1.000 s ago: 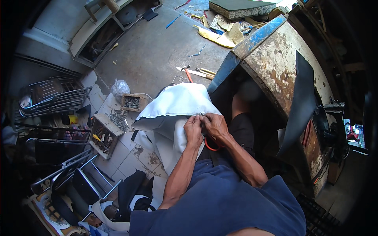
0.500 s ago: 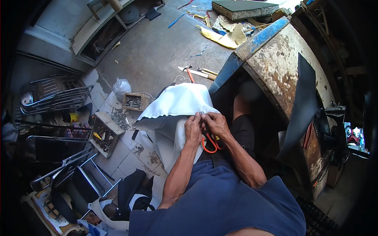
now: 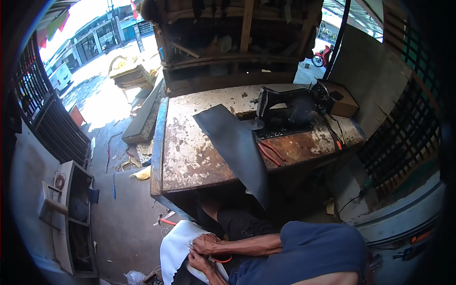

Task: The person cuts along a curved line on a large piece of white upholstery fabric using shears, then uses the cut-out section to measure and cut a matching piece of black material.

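Observation:
My left hand [image 3: 199, 261] and my right hand [image 3: 205, 243] are close together at the edge of a white, fabric-like sheet [image 3: 174, 244] draped over my lap. The fingers of both are closed in a pinch on that edge. Anything small between the fingertips is too fine to make out. An orange handle loop [image 3: 222, 260], seemingly of scissors, shows beside my hands, its other end hidden; I cannot tell whether a hand holds it. Beyond the sheet, a hammer with a red handle [image 3: 167, 221] lies on the floor.
A worn worktable [image 3: 190, 166] stands ahead, bearing a black sewing machine [image 3: 289, 104], red-handled pliers [image 3: 271, 153] and a dark strip of material [image 3: 235, 149] that hangs over its front edge. A low shelf unit [image 3: 71, 213] is at left; a foam-like slab [image 3: 145, 111] lies beyond.
The view has swung up and right, bringing the sewing machine and the street into sight. My hands sit lower in the picture, still together at the white sheet's edge.

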Available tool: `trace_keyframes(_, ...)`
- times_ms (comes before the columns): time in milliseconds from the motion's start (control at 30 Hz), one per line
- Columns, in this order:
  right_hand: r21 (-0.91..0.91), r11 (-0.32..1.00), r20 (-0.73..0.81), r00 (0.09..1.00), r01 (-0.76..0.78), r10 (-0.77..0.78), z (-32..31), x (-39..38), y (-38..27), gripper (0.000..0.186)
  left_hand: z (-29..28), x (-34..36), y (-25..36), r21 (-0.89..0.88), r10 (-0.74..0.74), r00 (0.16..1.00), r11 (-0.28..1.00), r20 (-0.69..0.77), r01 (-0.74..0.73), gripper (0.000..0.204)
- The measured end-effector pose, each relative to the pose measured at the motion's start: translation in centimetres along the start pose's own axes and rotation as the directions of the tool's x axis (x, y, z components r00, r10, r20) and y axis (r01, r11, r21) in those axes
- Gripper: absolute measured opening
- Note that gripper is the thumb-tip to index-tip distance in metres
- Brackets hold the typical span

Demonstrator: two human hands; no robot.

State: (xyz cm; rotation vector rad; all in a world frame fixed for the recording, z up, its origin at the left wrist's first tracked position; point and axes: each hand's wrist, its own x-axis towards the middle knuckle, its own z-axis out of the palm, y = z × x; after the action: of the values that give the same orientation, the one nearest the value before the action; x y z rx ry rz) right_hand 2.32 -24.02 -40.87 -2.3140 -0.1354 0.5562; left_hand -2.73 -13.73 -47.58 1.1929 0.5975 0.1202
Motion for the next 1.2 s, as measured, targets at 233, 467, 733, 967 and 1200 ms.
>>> trace_keyframes(233,0.147,0.929,-0.179,0.932,0.341,-0.314,-0.7,-1.7,2.5,0.035,-0.5,-0.5,0.8,-0.348,-0.196,0.921,0.883,0.337,0.315,0.039)
trace_keyframes(467,0.021,0.885,-0.117,0.881,0.464,-0.459,-1.7,-0.6,3.3,0.033,0.4,3.1,3.2,-0.461,-0.592,0.728,0.568,0.347,0.682,0.019)
trace_keyframes(733,0.749,0.479,-0.242,0.861,0.458,-0.447,-11.8,-2.6,-6.2,0.031,0.8,-1.0,0.4,-0.200,-0.430,0.895,0.873,0.116,0.445,0.035)
trace_keyframes(967,0.113,0.984,-0.051,0.990,0.135,-0.130,-8.3,-1.6,0.9,0.035,1.4,-1.3,2.5,-0.285,-0.378,0.914,0.869,0.147,0.405,0.032)
trace_keyframes(1200,-0.056,0.998,-0.001,1.000,-0.016,0.015,-3.4,-2.4,1.9,0.035,0.7,-1.4,1.1,-0.284,-0.315,0.928,0.888,0.200,0.362,0.022)
